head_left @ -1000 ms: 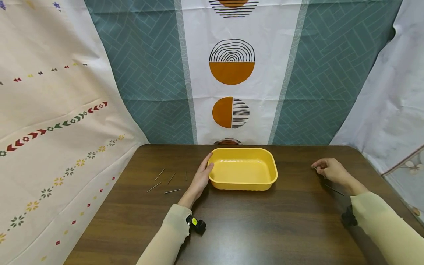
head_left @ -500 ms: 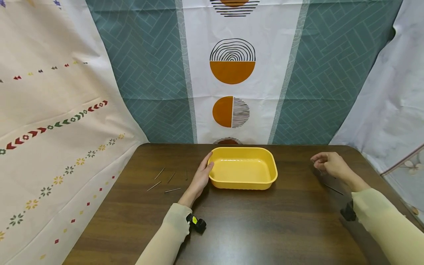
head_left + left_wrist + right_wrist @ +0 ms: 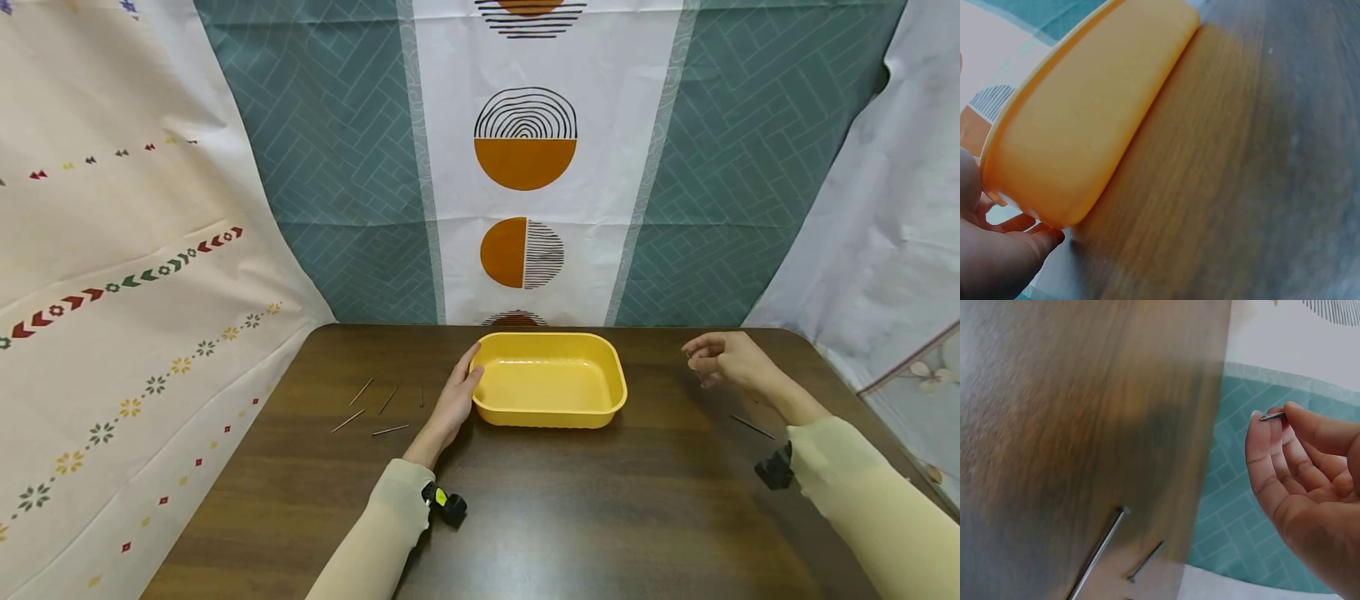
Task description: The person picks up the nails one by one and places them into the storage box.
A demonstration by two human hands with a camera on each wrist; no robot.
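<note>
My left hand (image 3: 453,402) holds the left end of a shallow yellow tray (image 3: 550,419), its thumb at the rim. In the left wrist view, the fingers touch the outer wall of the tray (image 3: 1079,119) near its bottom corner. Over to the right, my right hand (image 3: 738,367) is raised above the table. A small metal nail (image 3: 1272,416) is pinched between its thumb and fingertips in the right wrist view. Below that hand a longer nail (image 3: 752,427) lies on the wood. A shorter nail (image 3: 1146,561) lies beside the long nail (image 3: 1099,553) in the right wrist view.
Several nails (image 3: 391,431) lie scattered on the brown wooden table (image 3: 570,517) left of the tray. A patterned cloth (image 3: 330,167) hangs behind the table's back edge, with a white cloth (image 3: 150,275) on the left and another pale cloth (image 3: 892,250) on the right.
My right hand has risen from the table and shifted left with the small nail, away from the longer one. The left hand and the tray stay put.
</note>
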